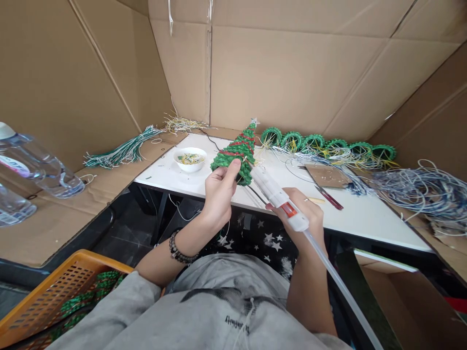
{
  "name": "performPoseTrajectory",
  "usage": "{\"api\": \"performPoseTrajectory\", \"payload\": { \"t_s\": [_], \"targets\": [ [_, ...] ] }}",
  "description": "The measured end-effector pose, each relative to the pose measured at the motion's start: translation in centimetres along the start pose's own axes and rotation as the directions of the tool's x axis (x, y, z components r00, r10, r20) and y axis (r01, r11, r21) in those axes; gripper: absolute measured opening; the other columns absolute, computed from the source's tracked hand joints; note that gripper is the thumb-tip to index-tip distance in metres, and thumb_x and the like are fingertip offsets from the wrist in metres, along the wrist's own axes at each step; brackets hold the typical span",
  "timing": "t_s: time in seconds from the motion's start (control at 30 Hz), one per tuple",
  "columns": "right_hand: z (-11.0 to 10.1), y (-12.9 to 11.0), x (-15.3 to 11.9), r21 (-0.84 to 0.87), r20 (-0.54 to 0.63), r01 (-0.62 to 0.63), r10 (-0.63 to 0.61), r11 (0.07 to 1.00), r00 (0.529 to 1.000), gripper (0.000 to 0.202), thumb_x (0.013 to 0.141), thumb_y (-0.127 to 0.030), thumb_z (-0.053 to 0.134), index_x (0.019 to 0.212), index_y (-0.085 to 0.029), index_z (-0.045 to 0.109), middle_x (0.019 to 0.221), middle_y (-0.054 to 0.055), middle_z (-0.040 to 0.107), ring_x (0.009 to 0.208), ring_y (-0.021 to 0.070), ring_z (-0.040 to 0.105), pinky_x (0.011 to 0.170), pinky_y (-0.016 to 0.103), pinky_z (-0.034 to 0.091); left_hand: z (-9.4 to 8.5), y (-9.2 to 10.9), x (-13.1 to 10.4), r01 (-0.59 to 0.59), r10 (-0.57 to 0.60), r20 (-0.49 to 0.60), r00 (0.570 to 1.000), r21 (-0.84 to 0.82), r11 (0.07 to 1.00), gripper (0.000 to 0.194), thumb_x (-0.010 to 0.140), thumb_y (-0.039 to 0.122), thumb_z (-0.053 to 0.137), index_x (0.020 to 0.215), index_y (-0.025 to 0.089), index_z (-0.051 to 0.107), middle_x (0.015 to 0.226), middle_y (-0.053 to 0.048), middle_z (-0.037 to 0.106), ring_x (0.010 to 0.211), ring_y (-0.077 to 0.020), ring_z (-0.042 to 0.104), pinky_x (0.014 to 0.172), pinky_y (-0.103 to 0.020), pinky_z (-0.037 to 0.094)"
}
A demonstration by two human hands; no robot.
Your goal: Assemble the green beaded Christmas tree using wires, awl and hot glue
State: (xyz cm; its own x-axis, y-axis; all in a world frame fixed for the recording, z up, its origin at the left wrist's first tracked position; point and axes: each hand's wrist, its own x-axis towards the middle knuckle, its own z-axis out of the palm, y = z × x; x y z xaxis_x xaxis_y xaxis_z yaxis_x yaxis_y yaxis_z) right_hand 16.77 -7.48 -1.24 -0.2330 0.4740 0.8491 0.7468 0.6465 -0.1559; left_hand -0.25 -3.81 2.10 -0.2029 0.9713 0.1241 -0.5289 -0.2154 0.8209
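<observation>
A small green Christmas tree with red garland and a silvery star on top stands tilted above the table's front edge. My left hand grips its lower part, thumb pressed on the front. In my right hand is a white hot glue gun with a long glue stick trailing from its back end. The gun's nozzle points at the tree's lower right side; whether it touches cannot be made out. Behind my left hand sits a white bowl of small yellow, white and green bits.
Green rings with loose wires line the table's back. A red-handled tool and a cardboard piece lie right. Wire bundles spread beyond. Bottles stand left, above an orange basket. Cardboard walls surround the table.
</observation>
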Motion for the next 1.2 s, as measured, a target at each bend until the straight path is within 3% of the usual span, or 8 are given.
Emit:
{"api": "performPoseTrajectory", "payload": {
  "t_s": [0.17,0.87,1.2],
  "targets": [
    [0.06,-0.06,-0.13,-0.031,0.020,-0.026,0.027,0.999,0.999,0.011,0.094,-0.027,0.060,0.086,-0.020,0.060,0.084,0.003,0.069,0.072,0.0137,0.064,0.065,0.026,0.044,0.05,0.15,-0.04,0.005,-0.005,-0.009,1.000,0.005,1.000,0.061,0.064,0.057,0.085,0.053,0.020,0.039,0.046,0.010,0.030,0.044,-0.0034,0.023,0.043,-0.024,0.016],
    [0.30,-0.39,-0.09,-0.028,-0.010,-0.061,0.061,0.998,0.998,0.013,0.095,-0.023,0.058,0.083,-0.020,0.060,0.080,0.001,0.067,0.069,0.0119,0.062,0.065,0.026,0.043,-0.02,0.09,-0.11,-0.004,0.004,0.001,1.000,0.007,1.000,0.060,0.066,0.056,0.085,0.054,0.020,0.038,0.045,0.010,0.031,0.044,-0.0034,0.021,0.043,-0.022,0.015],
    [-0.09,0.09,-0.02,-0.047,0.050,-0.026,0.028,0.999,0.998,0.010,0.094,-0.024,0.060,0.085,-0.020,0.060,0.085,0.002,0.069,0.071,0.0125,0.064,0.065,0.025,0.044,0.05,0.24,-0.15,-0.002,0.002,-0.021,1.000,0.002,1.000,0.060,0.067,0.052,0.086,0.053,0.020,0.038,0.045,0.010,0.030,0.044,-0.0032,0.022,0.042,-0.022,0.016]
  ]
}}
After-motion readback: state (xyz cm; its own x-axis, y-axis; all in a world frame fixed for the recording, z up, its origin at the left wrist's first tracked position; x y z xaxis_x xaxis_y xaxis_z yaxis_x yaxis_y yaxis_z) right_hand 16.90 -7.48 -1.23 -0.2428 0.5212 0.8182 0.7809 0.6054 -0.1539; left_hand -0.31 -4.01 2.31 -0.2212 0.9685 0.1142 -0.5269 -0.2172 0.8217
